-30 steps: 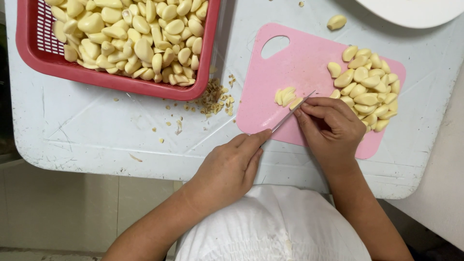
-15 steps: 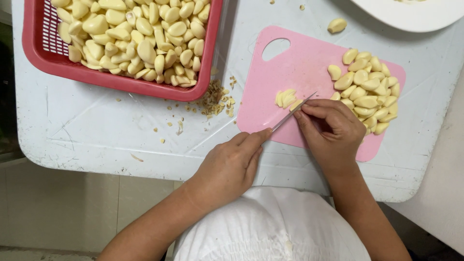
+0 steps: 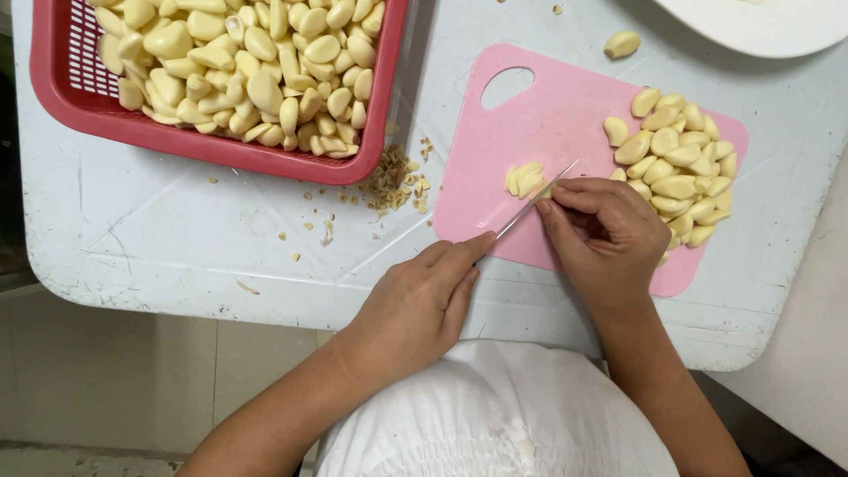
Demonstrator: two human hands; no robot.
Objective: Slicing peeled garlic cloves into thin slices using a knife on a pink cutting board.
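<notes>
My left hand [image 3: 420,305] grips the handle of a small knife [image 3: 530,205], index finger stretched along it. The thin blade slants up to the right over a pink cutting board [image 3: 495,132]. My right hand [image 3: 609,231] rests on the board with its fingertips pinched at the blade's tip, where a garlic clove is mostly hidden. A small heap of cut garlic [image 3: 524,178] lies just left of the blade. Several peeled whole cloves [image 3: 680,168] are piled on the board's right side.
A red plastic basket [image 3: 62,97] full of peeled garlic stands at the back left of the white table [image 3: 177,238]. Garlic trimmings [image 3: 389,181] are scattered between basket and board. A white plate [image 3: 760,26] and a lone clove [image 3: 623,44] lie at the back right.
Both hands stay in the same place with the blade at the clove. Only the view has drifted slightly.
</notes>
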